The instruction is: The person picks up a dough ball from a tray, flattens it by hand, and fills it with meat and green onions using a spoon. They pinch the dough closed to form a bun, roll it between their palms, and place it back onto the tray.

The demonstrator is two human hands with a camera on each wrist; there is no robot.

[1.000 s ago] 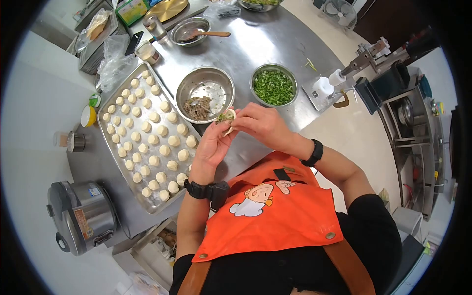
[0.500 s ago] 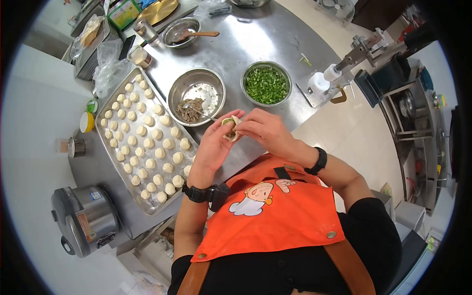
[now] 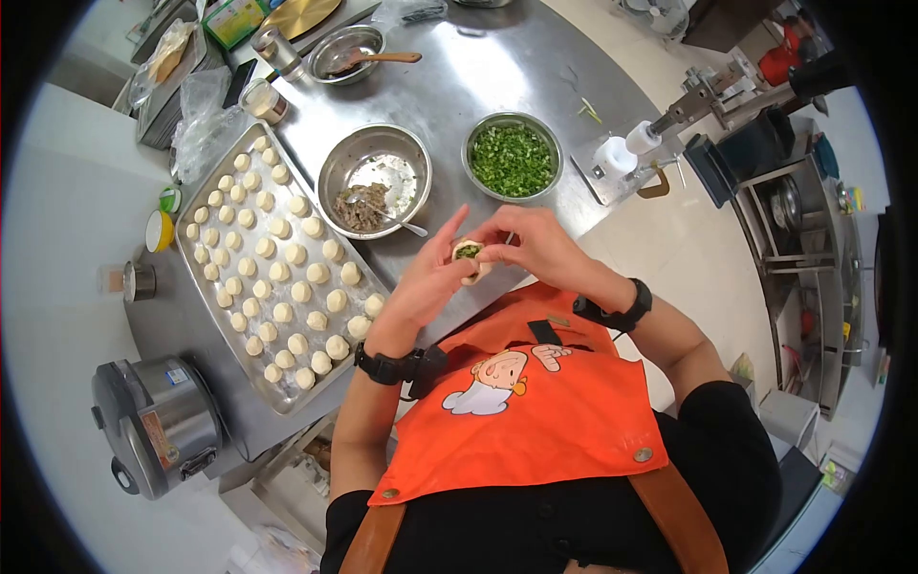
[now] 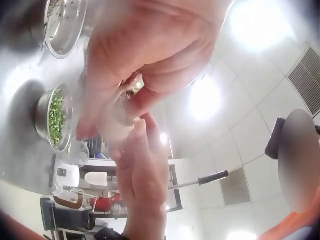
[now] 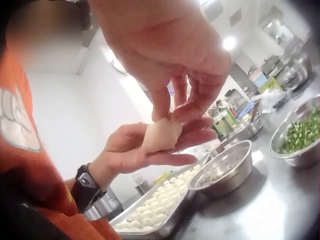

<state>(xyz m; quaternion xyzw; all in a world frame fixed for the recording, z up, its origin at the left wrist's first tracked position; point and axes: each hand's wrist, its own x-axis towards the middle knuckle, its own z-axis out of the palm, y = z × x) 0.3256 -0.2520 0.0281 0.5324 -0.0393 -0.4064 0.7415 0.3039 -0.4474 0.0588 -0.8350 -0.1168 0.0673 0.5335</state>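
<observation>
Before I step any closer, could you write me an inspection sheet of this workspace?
Surface: steel table, shiny with glare.
Job's things: filled dough wrapper; dough balls on a metal tray; minced filling and spoon in a steel bowl; chopped greens in another bowl.
Clutter: crumpled plastic bag beside the tray; green scraps on the table.
Grip: left hand holds the wrapper; right hand pinches its edge.
Cables: dark cord beside the rice cooker.
Surroundings: pale floor.
</observation>
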